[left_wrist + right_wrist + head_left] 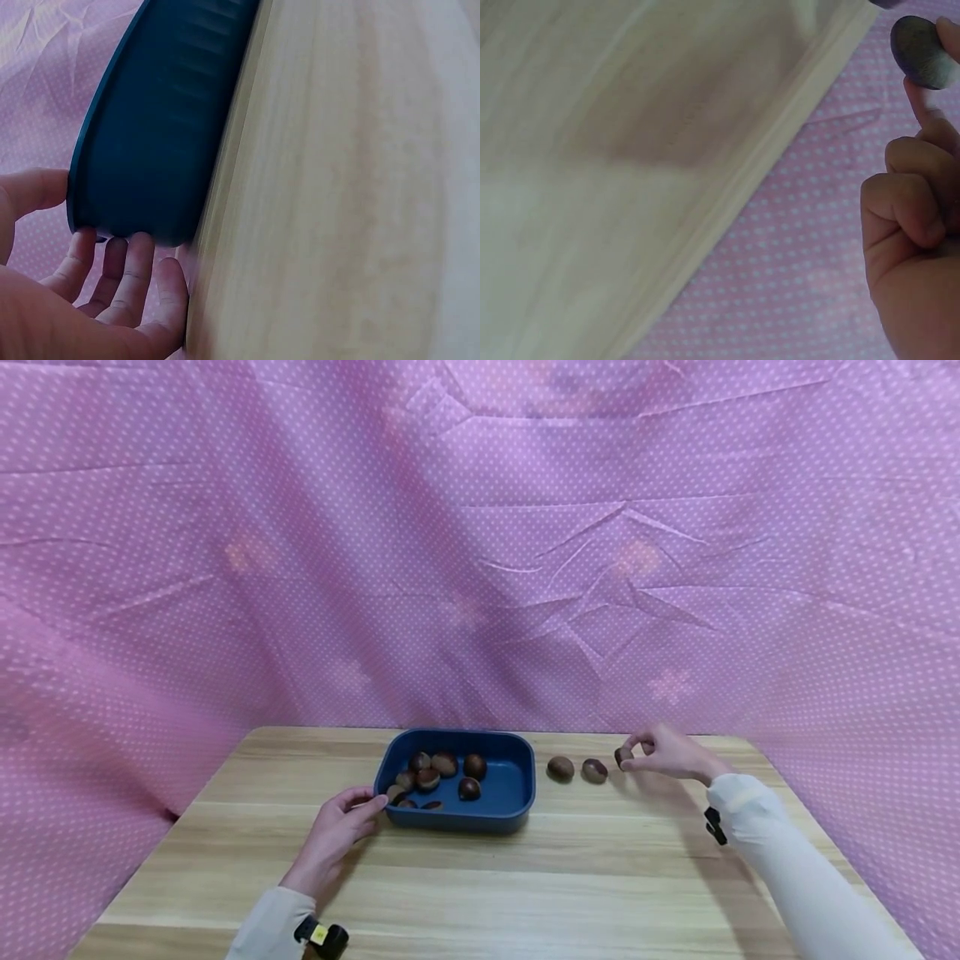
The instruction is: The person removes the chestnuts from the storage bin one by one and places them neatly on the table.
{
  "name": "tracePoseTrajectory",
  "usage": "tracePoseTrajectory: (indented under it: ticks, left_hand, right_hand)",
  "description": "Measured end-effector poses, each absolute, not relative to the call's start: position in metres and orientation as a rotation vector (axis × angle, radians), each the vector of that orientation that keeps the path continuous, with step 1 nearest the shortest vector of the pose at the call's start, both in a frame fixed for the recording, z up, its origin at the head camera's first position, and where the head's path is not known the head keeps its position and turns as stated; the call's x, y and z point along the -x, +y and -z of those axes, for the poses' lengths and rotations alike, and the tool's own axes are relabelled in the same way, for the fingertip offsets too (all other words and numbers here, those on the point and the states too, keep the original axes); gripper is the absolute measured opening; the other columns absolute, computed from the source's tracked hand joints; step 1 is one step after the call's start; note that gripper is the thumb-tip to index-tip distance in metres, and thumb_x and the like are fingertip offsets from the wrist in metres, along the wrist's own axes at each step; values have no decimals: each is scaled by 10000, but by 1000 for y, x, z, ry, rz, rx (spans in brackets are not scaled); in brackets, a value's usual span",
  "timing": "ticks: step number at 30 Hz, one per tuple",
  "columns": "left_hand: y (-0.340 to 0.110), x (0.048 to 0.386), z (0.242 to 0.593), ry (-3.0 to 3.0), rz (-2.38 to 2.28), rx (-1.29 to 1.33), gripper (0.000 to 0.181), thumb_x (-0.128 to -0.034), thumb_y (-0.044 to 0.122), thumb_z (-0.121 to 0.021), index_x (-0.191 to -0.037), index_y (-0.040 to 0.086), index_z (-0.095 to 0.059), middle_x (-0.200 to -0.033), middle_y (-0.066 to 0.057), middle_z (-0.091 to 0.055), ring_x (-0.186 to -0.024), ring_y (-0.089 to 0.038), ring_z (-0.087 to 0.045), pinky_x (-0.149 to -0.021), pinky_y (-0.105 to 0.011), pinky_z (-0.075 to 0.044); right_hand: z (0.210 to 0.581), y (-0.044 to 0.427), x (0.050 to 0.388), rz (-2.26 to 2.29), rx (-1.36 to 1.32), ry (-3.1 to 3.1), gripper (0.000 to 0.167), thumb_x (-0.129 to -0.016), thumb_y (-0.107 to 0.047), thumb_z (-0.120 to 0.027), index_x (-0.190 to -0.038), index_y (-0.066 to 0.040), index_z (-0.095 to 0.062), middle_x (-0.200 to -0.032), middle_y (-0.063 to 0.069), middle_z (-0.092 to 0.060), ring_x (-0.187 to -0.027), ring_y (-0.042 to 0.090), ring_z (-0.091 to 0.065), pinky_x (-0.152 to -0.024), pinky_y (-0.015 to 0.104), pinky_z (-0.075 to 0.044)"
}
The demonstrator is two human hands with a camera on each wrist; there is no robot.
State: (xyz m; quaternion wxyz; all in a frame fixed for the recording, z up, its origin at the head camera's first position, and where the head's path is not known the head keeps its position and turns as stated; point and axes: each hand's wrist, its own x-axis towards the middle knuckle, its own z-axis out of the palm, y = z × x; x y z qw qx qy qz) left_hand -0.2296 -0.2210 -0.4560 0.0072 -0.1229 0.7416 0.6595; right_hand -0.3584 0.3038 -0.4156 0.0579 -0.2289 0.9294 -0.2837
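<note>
thumb and index finger of the right hand (671, 753) pinch one chestnut (622, 757) between their tips, well to the right of the blue tray (528, 789) and just beside two loose chestnuts (595, 771) on the wooden table (480, 885). whether the pinched nut touches the wood i cannot tell. at the other side the left hand (337, 828) holds the tray's near left corner, thumb at the rim, fingers against the outside.

only the head view shows what lies in the tray: several glossy brown chestnuts, most of them bunched toward its left end. the left wrist view gives instead the outer wall and the separate fingertips (139, 255) set against the end of it. the right wrist view adds the other fingers folded into the palm, and the broad face of the pinched chestnut in front of the pink dotted cloth (802, 255).

that chestnut's long axis stands nearly upright in the head view; from the right wrist it slants from upper left to lower right. the tray sits opening upward, its long axis running left to right along the table's back edge.
</note>
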Motion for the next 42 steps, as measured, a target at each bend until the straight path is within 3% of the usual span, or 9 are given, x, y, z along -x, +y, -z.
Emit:
tracePoseTrajectory:
  ticks: [13, 23, 30, 35, 42]
  left_hand:
    - [-220, 228, 455, 2349, -2037, 368, 323, -977, 223, -709, -1191, 3, -607, -1148, -46, -607, -1001, -139, -588, -904, -354, -535]
    - [-220, 227, 456, 2348, -2029, 382, 320, -985, 235, -700, -1192, 10, -607, -1165, -65, -605, -1056, -210, -597, -921, -375, -542]
    - [-220, 228, 457, 2365, -2019, 374, 340, -985, 233, -697, -1210, -1, -596, -1173, -70, -596, -1048, -193, -588, -911, -353, -536]
    - [-221, 229, 457, 2359, -2027, 373, 332, -979, 233, -704, -1199, 5, -603, -1148, -55, -592, -1043, -193, -585, -891, -341, -538]
    - [-221, 228, 457, 2359, -2027, 362, 339, -980, 239, -705, -1201, 3, -599, -1156, -63, -592, -1047, -204, -585, -896, -350, -539]
  right_hand:
    - [439, 305, 363, 842, 645, 2777, 347, -871, -310, -809, -1121, -81, -734, -706, -29, -506, -607, 94, -402, -549, 233, -360]
    - [441, 303, 360, 868, 611, 2758, 351, -884, -304, -791, -1124, -58, -723, -743, -4, -547, -640, 100, -438, -579, 241, -387]
    - [439, 301, 357, 870, 609, 2756, 412, -905, -315, -766, -1172, -7, -701, -799, 24, -574, -675, 127, -449, -603, 266, -406]
    - [439, 302, 358, 861, 569, 2756, 406, -912, -330, -759, -1176, -27, -701, -868, 35, -604, -724, 153, -477, -643, 288, -428]
    - [424, 296, 360, 852, 603, 2801, 433, -927, -346, -743, -1189, -5, -699, -676, -35, -428, -585, 98, -355, -547, 244, -352]
